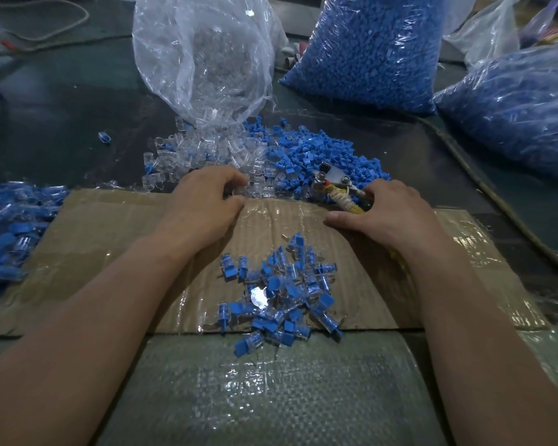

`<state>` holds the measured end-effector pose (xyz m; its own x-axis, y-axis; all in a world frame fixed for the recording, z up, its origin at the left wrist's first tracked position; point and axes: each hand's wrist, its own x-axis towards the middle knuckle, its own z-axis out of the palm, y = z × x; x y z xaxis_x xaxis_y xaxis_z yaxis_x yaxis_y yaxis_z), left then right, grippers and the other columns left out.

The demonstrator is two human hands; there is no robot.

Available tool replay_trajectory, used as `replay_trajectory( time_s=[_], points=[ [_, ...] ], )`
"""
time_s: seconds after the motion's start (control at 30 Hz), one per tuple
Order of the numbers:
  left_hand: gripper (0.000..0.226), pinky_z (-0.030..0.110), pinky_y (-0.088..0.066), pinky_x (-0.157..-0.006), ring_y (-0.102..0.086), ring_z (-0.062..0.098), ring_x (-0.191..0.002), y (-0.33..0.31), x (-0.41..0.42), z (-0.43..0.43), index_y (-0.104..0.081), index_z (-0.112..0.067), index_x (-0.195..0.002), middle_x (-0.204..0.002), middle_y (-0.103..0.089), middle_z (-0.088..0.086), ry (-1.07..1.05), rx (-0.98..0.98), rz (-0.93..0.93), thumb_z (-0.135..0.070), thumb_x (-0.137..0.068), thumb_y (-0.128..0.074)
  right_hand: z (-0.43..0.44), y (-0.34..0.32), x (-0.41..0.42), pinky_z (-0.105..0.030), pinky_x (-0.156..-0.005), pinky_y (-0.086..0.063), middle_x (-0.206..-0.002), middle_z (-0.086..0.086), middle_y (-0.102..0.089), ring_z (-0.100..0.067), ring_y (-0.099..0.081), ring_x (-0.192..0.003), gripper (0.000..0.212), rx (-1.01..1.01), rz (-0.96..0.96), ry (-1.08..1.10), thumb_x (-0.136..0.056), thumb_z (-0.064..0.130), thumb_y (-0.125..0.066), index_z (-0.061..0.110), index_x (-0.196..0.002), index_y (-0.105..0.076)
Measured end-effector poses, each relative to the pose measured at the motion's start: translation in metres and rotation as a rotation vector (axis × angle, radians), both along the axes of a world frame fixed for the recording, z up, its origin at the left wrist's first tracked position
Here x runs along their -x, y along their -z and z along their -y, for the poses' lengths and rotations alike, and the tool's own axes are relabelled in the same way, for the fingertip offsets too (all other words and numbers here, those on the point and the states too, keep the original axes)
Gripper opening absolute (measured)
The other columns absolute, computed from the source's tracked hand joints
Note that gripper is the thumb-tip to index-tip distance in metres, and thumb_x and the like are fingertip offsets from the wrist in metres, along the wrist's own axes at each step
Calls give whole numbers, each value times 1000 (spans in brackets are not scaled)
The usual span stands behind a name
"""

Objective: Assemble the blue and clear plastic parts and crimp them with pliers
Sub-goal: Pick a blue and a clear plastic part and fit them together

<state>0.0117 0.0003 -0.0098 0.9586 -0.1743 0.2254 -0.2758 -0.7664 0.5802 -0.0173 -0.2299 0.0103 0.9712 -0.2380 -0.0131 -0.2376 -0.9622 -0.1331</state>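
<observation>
Fingers (pixel 234 181) of my left hand (pixel 203 204) curl into the near edge of the clear parts (pixel 203 152); I cannot tell whether they hold one. My right hand (pixel 393 214) grips the pliers (pixel 342 191) by their wrapped handles, the head lying against the blue parts (pixel 306 149) on the table (pixel 62 107). Assembled pieces (pixel 281 291) lie heaped on the cardboard (pixel 110 252) between my forearms.

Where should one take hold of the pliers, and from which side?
Grip the pliers by the cord-wrapped handles, from the near right: they point toward the right hand, which curls over them, while the metal head lies among the blue parts.
</observation>
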Motion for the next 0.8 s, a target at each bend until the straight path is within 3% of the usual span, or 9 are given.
replay_trajectory(
  time_s=[0.13,0.23,0.33,0.43,0.53,0.63,0.8],
  points=[
    [13,26,-37,-84,-50,9,-87,1,0,0,-65,-18,-99,-91,-56,-8,-8,9,9,-20,-86,-62,0,0,0,-37,-83,-38,-119,-8,-50,-25,-46,-107,87,-6,-13,0,-57,81,-51,17,-116,-50],
    [18,27,-37,-84,-50,9,-88,1,-1,0,-66,-19,-104,-91,-54,-10,11,-21,0,-23,-86,-63,-1,-1,1,-39,-90,-38,-123,-9,-49,-27,-44,-112,89,-17,-10,16,-60,81,-49,17,-121,-49],
    [20,29,-39,-85,-50,10,-88,0,-1,0,-66,-19,-104,-90,-53,-9,29,-44,-4,-26,-85,-64,-5,-5,3,-38,-99,-32,-129,-8,-46,-24,-40,-119,79,-114,211,-25,-70,69,-54,16,-129,-46],
    [16,29,-41,-86,-52,10,-87,-1,1,1,-64,-18,-99,-89,-55,-8,27,16,-7,-23,-84,-66,-19,-9,4,-34,-107,-21,-134,-5,-43,-19,-31,-127,58,-172,442,-243,-81,49,-59,18,-129,-47],
    [24,17,-38,-78,-51,4,-80,-4,4,4,-61,-18,-110,-88,-56,-10,40,143,5,-14,-86,-63,-34,-4,-1,-43,-114,-6,-145,-5,-32,-19,-14,-139,49,-55,358,-388,-87,41,-56,22,-131,-47],
    [37,11,-32,-75,-46,2,-81,-7,9,8,-54,-20,-125,-94,-52,-5,123,147,20,-9,-90,-55,-39,3,-7,-48,-112,3,-152,-3,-20,-19,0,-142,42,26,268,-409,-89,43,-52,27,-128,-50],
    [31,9,-39,-74,-49,-4,-76,-10,14,12,-58,-19,-117,-81,-52,-13,167,171,12,-9,-87,-59,-44,7,-17,-50,-112,4,-154,-6,-14,-23,5,-142,43,96,182,-359,-88,49,-50,25,-123,-52]
  ],
)
